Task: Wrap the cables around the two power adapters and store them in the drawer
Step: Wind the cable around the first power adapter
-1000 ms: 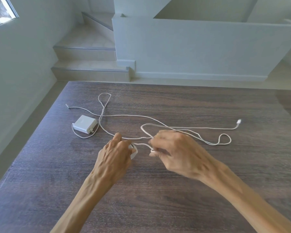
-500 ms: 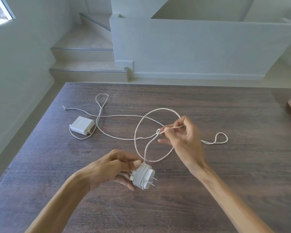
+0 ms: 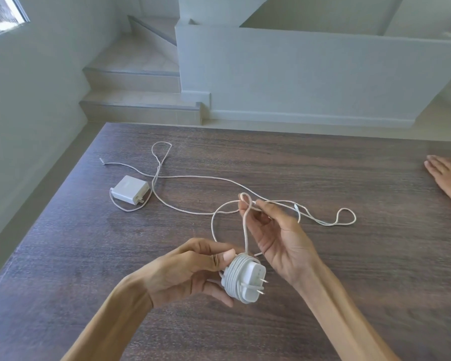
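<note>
Adapter in hand: a round white power adapter (image 3: 246, 280) with several cable turns around its body is held above the near tabletop (image 3: 349, 282), prongs pointing right.
Left hand: the left hand (image 3: 190, 269) has its fingers (image 3: 225, 257) closed around the adapter, thumb pressing the coil's upper edge.
Right hand: the right hand (image 3: 276, 235), just above and right of the adapter, pinches a raised loop of the cable (image 3: 246, 225) between thumb and forefinger, the other digits loosely spread.
Change since half a second ago: the coil looks thicker, the free loop hanging from the right hand is smaller and narrower, and that hand has come closer to the adapter.
Loose cable: the remainder trails from the pinch across the tabletop to the right, ending in a small loop (image 3: 345, 217); another arc curves down to the left of the right hand.
Second adapter: a square white adapter (image 3: 130, 189) lies flat on the far left of the tabletop, its own cable (image 3: 193, 178) unwound, looping toward the far edge and running right; it sits where it did before.
Other hand: a third hand (image 3: 447, 179) rests flat at the right edge, further into view than earlier.
Containers: I cannot see a drawer; neither adapter is stored.
Beyond: pale steps (image 3: 136, 100) and a white wall (image 3: 310, 79).
</note>
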